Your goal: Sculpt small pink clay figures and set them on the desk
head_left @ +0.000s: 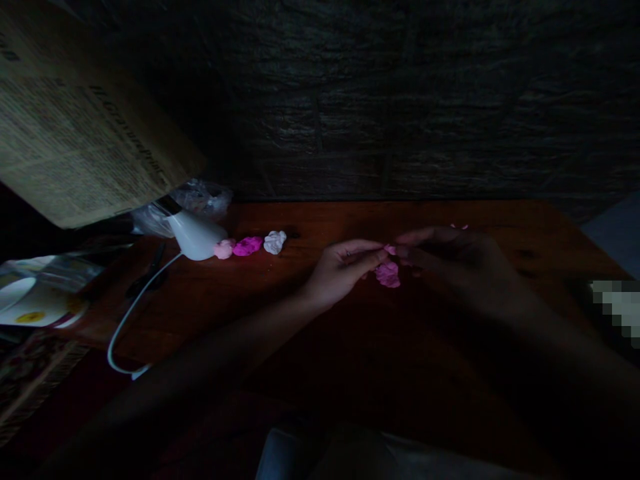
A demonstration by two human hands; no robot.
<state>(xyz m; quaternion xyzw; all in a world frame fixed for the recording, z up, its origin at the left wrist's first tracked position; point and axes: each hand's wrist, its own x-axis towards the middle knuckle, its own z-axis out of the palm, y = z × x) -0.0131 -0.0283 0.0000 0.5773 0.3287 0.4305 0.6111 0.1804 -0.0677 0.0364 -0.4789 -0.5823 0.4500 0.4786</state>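
Observation:
Above the wooden table, my left hand [337, 270] and my right hand [463, 267] meet fingertip to fingertip. Between them is a crumpled pink piece [388, 273], with a small pink bit at its top pinched by the fingers of both hands. To the left, a pale pink lump [225, 249], a bright magenta lump [247, 246] and a white lump [275, 242] lie in a row on the table. Tiny pink bits [459, 227] lie behind my right hand. The light is dim, so finer detail is hard to make out.
A white lamp base [197, 235] with a newsprint-patterned shade [95, 120] and a white cable [117, 327] stands at the left. Clear plastic [205, 197] lies behind it, dark scissors [150, 277] in front. A white cup [37, 303] is at the far left; a dark wall [350, 100] rises behind the table [330, 217].

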